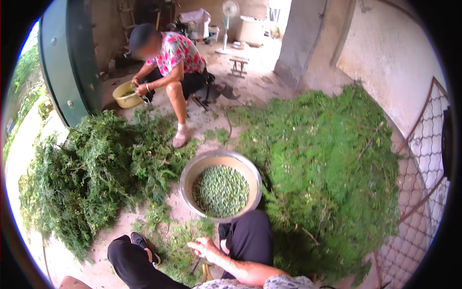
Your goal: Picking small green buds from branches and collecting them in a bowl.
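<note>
My right hand [206, 248] is above the loose green sprigs [178, 250] between my knees, its fingers curled together. What they hold, if anything, is too small to make out. Only a bit of my left arm [74, 282] shows at the lower left edge; my left hand is out of view. Just beyond my right knee stands a wide metal basin [184, 200], partly filled with small round green cones or berries [220, 190].
Feathery green branches lie in a heap [91, 168] at left and a larger heap [332, 178] at right. Ahead, a seated person [178, 60] handles greenery over a yellow basin [126, 100]. A wire-mesh panel [423, 159] leans at right; a small stool [238, 65] and fan [227, 24] stand behind.
</note>
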`<state>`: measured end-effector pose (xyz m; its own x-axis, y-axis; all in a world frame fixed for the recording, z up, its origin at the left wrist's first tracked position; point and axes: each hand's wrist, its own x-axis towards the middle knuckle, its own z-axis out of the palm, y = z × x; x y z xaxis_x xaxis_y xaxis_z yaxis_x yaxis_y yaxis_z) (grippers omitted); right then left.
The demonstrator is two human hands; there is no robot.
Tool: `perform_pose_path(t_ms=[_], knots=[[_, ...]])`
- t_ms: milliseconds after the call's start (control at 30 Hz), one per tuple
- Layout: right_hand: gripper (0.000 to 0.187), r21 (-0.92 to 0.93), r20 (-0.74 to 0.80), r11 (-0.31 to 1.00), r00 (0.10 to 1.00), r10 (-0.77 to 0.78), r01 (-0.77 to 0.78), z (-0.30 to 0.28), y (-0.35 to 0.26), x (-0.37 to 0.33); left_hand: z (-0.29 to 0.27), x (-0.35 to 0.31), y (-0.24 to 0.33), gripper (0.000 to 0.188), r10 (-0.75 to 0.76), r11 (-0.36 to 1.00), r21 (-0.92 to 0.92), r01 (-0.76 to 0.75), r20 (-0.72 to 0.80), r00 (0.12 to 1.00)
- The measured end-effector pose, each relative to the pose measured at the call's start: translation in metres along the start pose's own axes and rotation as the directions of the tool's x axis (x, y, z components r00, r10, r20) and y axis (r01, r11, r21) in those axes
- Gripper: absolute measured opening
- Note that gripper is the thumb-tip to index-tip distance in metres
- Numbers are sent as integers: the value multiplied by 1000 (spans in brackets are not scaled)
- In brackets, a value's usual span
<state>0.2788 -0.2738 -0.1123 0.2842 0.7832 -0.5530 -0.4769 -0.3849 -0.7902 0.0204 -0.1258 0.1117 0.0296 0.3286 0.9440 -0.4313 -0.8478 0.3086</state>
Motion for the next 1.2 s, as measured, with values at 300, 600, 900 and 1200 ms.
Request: perform_pose_path(t_ms=[300, 600, 900, 1200], knots=[[28, 44, -9, 999, 1000, 26, -26, -5, -7, -10, -43, -53, 5, 60, -5, 1000, 13, 6, -29, 1000], [25, -25, -13, 999, 999, -29, 29, -12, -15, 0, 103, 54, 12, 59, -172, 984, 72, 166, 95, 980], [26, -8, 2, 999, 1000, 31, -31, -7, 1, -2, 56, 12, 22, 57, -167, 985, 57, 163, 76, 983], [24, -29, -51, 1000, 999, -13, 12, -7, -11, -5, 96, 38, 21, 55, -244, 968, 84, 236, 100, 965]])
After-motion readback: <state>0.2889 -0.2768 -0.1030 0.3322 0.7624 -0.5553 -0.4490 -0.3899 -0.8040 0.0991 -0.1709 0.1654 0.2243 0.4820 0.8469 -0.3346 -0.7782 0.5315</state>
